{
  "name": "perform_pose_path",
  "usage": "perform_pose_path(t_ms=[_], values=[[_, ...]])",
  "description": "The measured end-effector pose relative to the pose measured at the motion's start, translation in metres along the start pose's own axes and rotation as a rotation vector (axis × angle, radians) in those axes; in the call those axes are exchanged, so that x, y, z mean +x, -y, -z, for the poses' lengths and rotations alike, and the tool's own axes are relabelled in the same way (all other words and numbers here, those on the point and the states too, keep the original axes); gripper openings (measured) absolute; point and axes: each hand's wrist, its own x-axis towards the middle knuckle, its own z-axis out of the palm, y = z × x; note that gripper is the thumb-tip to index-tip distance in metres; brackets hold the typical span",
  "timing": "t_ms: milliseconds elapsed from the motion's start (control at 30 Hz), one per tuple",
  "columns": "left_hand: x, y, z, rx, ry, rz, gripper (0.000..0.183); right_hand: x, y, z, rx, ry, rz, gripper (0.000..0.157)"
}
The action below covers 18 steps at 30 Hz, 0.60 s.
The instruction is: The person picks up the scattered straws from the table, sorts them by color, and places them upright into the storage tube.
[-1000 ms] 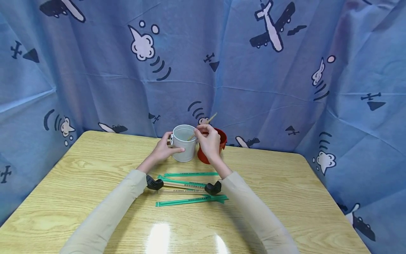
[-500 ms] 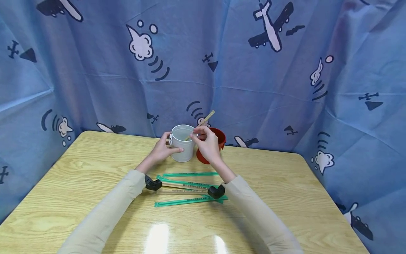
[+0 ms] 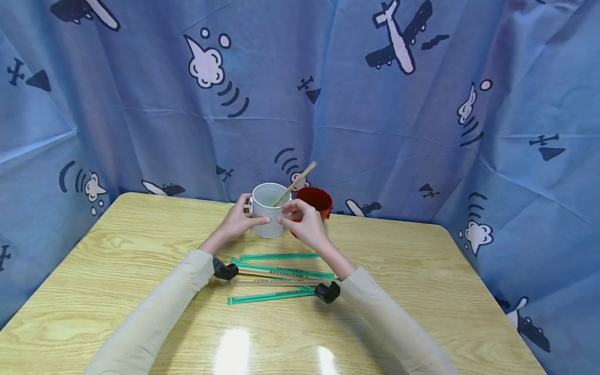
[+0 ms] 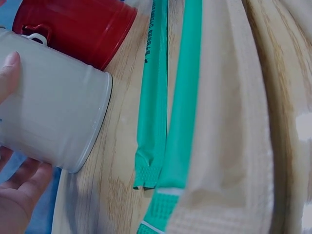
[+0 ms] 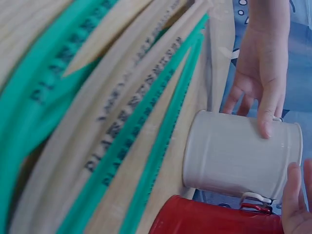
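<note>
A white bucket [image 3: 269,230] stands upright at the back of the table. My left hand [image 3: 236,221] grips its left side, thumb across the front and fingers round behind. A tan paper-wrapped straw [image 3: 302,177] leans in the bucket, its upper end sticking out over the right rim. Nothing is held by my right hand [image 3: 308,223], whose thumb and fingers are spread at the bucket's right side near the rim. A red bucket [image 3: 315,199] stands right behind that hand, beside the white one [image 4: 53,102].
Several green and tan wrapped straws [image 3: 272,298] lie crosswise on the wooden table [image 3: 154,250], in front of the buckets. A blue curtain [image 3: 262,94] with airplane prints hangs close behind the table's back edge and along its sides.
My right hand has let go of the tan straw, which now rests in the white bucket, and has lowered toward the bucket's right side. My left hand keeps its grip.
</note>
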Motion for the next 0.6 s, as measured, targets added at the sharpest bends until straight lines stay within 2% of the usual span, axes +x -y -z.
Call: perform_pose_path(t_ms=[133,400,600], values=[[0.0,0.0,0.0,-0.004,-0.006,0.002,0.082,-0.006,-0.004,-0.001,-0.015,0.056,0.015,0.029],[0.001,-0.003,0.0,0.004,-0.015,0.006,0.082,-0.019,-0.011,0.001,-0.082,0.252,0.063,0.035],[0.001,-0.003,0.001,0.007,-0.011,0.006,0.081,-0.028,-0.016,0.002,-0.074,0.354,0.011,0.039]])
